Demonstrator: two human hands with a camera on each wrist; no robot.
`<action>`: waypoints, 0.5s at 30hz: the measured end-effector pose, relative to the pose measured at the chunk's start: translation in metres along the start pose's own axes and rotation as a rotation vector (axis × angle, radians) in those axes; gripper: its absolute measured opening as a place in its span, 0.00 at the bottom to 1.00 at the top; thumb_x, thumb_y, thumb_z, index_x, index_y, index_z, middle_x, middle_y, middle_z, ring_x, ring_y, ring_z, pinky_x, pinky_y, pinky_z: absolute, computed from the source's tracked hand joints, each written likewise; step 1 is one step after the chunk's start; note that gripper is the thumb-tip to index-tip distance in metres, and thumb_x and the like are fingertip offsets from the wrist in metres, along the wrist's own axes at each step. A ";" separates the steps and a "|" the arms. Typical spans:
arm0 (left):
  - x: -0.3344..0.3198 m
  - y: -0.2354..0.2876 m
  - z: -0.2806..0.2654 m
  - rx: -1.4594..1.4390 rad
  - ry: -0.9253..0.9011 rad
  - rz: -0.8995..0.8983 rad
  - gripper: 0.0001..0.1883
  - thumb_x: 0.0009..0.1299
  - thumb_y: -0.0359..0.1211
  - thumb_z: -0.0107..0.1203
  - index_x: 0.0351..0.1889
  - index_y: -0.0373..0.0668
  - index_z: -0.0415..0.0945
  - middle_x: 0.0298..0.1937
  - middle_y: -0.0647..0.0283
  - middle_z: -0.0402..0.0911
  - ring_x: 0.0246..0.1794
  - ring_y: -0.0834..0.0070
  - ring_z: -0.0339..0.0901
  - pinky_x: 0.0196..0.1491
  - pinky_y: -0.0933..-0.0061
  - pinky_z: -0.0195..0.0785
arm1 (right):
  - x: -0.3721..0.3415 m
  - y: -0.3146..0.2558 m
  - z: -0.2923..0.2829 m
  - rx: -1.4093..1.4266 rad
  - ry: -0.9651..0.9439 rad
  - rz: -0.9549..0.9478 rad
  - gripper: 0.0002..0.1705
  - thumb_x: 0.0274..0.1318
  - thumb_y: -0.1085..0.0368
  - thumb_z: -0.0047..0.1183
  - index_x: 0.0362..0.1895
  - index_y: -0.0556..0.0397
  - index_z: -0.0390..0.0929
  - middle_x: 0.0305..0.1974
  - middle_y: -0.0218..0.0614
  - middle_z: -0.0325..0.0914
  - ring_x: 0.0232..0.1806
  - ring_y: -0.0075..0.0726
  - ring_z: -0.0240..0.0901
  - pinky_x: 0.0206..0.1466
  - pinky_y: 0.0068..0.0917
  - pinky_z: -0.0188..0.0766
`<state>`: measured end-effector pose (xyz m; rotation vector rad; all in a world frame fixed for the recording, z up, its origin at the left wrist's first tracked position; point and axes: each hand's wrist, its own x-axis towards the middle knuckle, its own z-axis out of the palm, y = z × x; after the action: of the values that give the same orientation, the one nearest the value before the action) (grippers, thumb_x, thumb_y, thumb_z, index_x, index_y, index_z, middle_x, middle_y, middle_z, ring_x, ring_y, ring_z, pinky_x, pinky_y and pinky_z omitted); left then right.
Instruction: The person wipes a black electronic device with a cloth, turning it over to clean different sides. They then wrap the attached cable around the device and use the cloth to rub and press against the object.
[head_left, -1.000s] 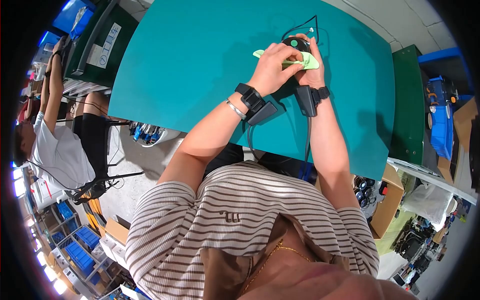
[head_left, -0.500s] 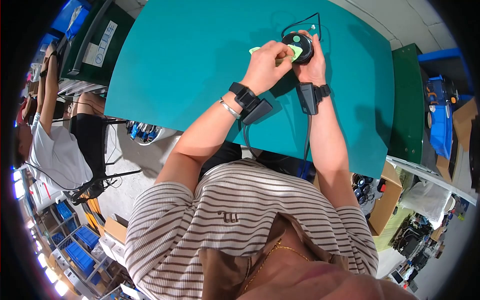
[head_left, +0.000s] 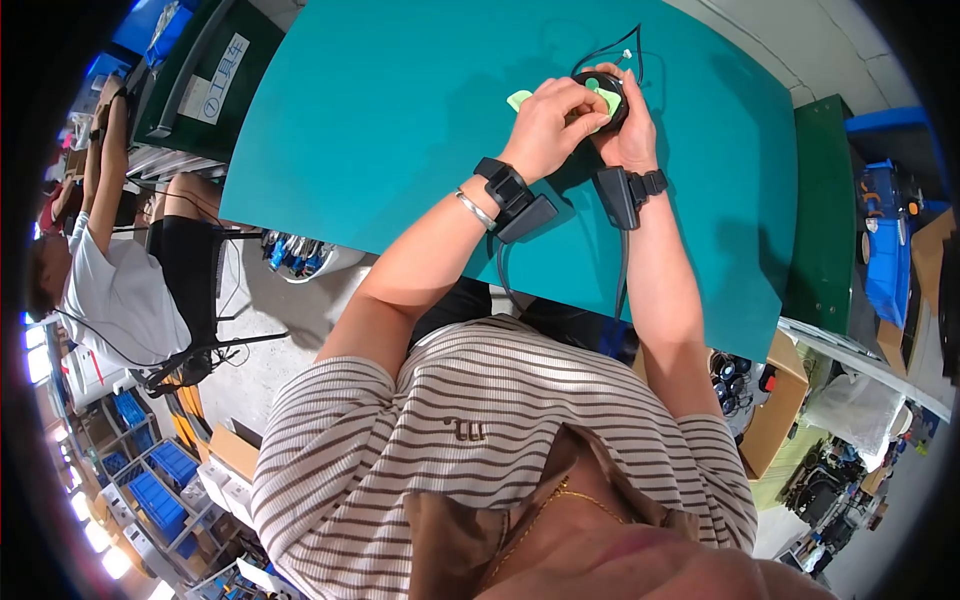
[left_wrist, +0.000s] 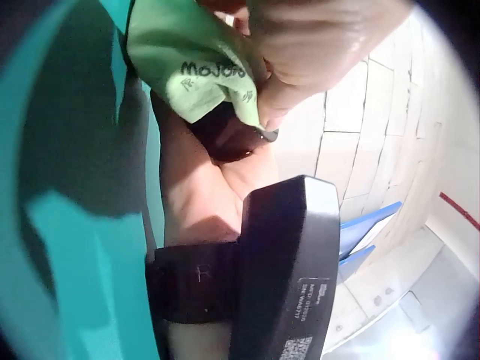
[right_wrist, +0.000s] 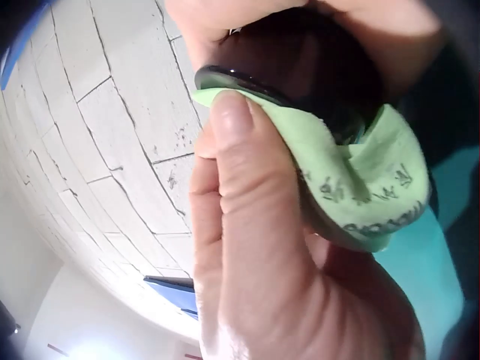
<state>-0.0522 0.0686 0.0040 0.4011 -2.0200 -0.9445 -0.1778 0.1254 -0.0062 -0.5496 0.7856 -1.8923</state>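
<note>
My right hand [head_left: 632,140] holds a black round device [right_wrist: 300,56] with a glossy face, fingers wrapped about its edge. A thin black cable [head_left: 638,50] with a small white plug lies on the table beyond it. My left hand [head_left: 548,128] pinches a light green cloth [right_wrist: 322,146] printed with dark lettering and presses it on the device's face. In the right wrist view the left thumb [right_wrist: 234,124] lies along the cloth close to the rim. Most of the device's face is hidden under cloth and fingers in the head view.
Both hands are above a teal table [head_left: 400,120]. A green cabinet [head_left: 822,220] and blue bins [head_left: 885,240] stand to the right, near an open cardboard box [head_left: 778,400]. At left, another person [head_left: 120,300] sits beside a bucket [head_left: 310,262] of blue items.
The left hand has shifted the cloth from the device's lower left edge up across its face, covering more of it. The right hand still holds the device in about the same place.
</note>
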 end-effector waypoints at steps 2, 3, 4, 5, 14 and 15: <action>-0.001 -0.001 -0.001 0.002 -0.066 -0.011 0.06 0.62 0.31 0.62 0.34 0.42 0.79 0.30 0.65 0.76 0.33 0.71 0.71 0.35 0.70 0.67 | 0.001 0.001 -0.005 -0.049 0.012 -0.006 0.22 0.69 0.48 0.39 0.47 0.53 0.73 0.42 0.34 0.76 0.44 0.33 0.74 0.48 0.30 0.72; -0.001 -0.001 -0.001 0.002 -0.060 -0.014 0.06 0.62 0.31 0.62 0.34 0.42 0.79 0.30 0.65 0.76 0.33 0.71 0.71 0.35 0.70 0.67 | 0.001 0.000 -0.004 -0.052 0.010 -0.002 0.22 0.69 0.48 0.39 0.47 0.53 0.73 0.42 0.34 0.76 0.44 0.33 0.74 0.48 0.30 0.72; 0.000 -0.001 -0.001 0.016 -0.058 0.012 0.06 0.62 0.32 0.62 0.34 0.42 0.80 0.30 0.66 0.76 0.33 0.70 0.71 0.37 0.70 0.66 | 0.001 0.000 -0.004 -0.053 0.019 0.001 0.22 0.69 0.48 0.39 0.46 0.53 0.73 0.42 0.34 0.76 0.44 0.33 0.74 0.48 0.30 0.72; -0.001 -0.001 -0.001 0.031 -0.057 0.038 0.06 0.62 0.32 0.62 0.34 0.43 0.80 0.30 0.66 0.76 0.33 0.70 0.71 0.38 0.69 0.65 | 0.001 0.001 -0.003 -0.053 0.030 0.004 0.22 0.69 0.48 0.39 0.46 0.54 0.73 0.42 0.34 0.76 0.43 0.32 0.74 0.48 0.30 0.72; -0.002 -0.001 0.000 0.094 -0.049 0.031 0.06 0.62 0.35 0.62 0.34 0.46 0.80 0.30 0.68 0.75 0.34 0.69 0.68 0.42 0.68 0.58 | 0.000 0.001 0.000 -0.071 0.018 0.031 0.21 0.69 0.49 0.39 0.45 0.54 0.74 0.40 0.33 0.76 0.41 0.29 0.73 0.46 0.27 0.72; -0.002 0.000 0.000 0.091 -0.052 0.035 0.06 0.62 0.35 0.62 0.34 0.46 0.80 0.30 0.68 0.75 0.34 0.69 0.68 0.42 0.68 0.58 | 0.001 0.000 -0.001 -0.072 0.020 0.027 0.21 0.69 0.49 0.39 0.45 0.54 0.74 0.40 0.33 0.76 0.41 0.29 0.73 0.46 0.27 0.72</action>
<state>-0.0506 0.0701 0.0028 0.3927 -2.1155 -0.8519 -0.1785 0.1245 -0.0068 -0.5628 0.8729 -1.8533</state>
